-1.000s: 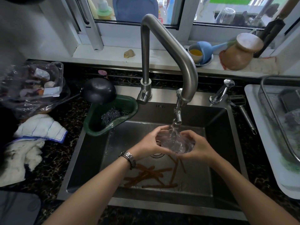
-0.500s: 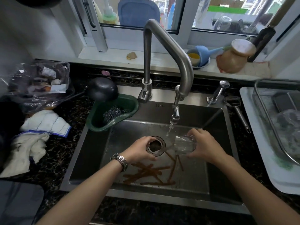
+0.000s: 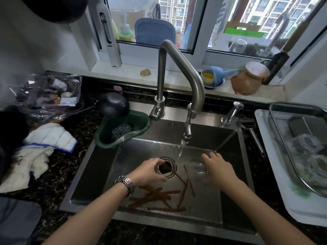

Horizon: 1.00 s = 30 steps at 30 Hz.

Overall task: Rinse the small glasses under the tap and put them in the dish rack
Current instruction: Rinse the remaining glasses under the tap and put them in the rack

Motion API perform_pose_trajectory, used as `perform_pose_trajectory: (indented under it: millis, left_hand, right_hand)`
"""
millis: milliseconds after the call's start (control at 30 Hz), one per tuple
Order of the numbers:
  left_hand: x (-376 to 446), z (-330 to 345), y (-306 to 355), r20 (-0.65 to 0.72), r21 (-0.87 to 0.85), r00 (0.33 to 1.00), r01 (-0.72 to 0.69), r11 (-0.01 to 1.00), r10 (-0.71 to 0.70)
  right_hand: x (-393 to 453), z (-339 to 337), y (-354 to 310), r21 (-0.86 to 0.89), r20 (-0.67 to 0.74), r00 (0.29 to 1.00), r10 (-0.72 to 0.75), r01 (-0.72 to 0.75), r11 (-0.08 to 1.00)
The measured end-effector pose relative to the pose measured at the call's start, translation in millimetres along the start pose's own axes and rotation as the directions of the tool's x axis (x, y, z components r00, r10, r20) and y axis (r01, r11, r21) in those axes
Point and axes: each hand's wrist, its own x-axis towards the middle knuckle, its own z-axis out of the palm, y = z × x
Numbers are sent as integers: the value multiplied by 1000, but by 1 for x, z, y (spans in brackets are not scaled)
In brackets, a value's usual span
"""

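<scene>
A small clear glass (image 3: 196, 171) lies tilted on its side low in the steel sink (image 3: 228, 175), just right of the water stream (image 3: 180, 151) from the tap (image 3: 178, 66). My right hand (image 3: 217, 169) grips it from the right. Beside the drain (image 3: 166, 167), my left hand (image 3: 150, 171) hovers with loosely curled fingers and nothing visible in them. The metal dish rack (image 3: 281, 138) stands at the right on a white tray (image 3: 276, 183). Other clear glasses (image 3: 307, 144) lie inside it.
Brown sticks (image 3: 159, 195) lie on the sink floor. A green corner basket (image 3: 122, 131) with a steel scourer hangs at the sink's back left, a black ladle (image 3: 113, 105) above it. Cloths (image 3: 44, 138) lie on the left counter. A peeler (image 3: 251, 128) lies between sink and tray.
Both hands held the glass under the stream a second ago. My left hand let go and sank toward the drain; my right hand carried the glass down and right, out of the water.
</scene>
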Motion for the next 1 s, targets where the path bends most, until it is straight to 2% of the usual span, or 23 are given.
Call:
perform_pose_trajectory:
  millis: [200,367,600,733,1000]
  left_hand:
    - [9,-3,14,54,-254,998,27,967,-14]
    - [21,-8,24,126,-357,992,39,933,7]
    - [36,-12,23,134,-448,990,24,894,40]
    - [39,-16,24,116,-451,992,6,893,52]
    - [45,-17,21,98,-587,994,17,810,50]
  right_hand:
    - [5,9,-4,370,22,997,77,-80,926]
    - [21,14,-10,500,-11,997,72,-57,864]
    - [38,8,-22,545,-114,993,36,32,838]
    - [43,7,-25,569,-121,992,16,56,821]
    - [44,13,-22,541,-138,990,-23,95,836]
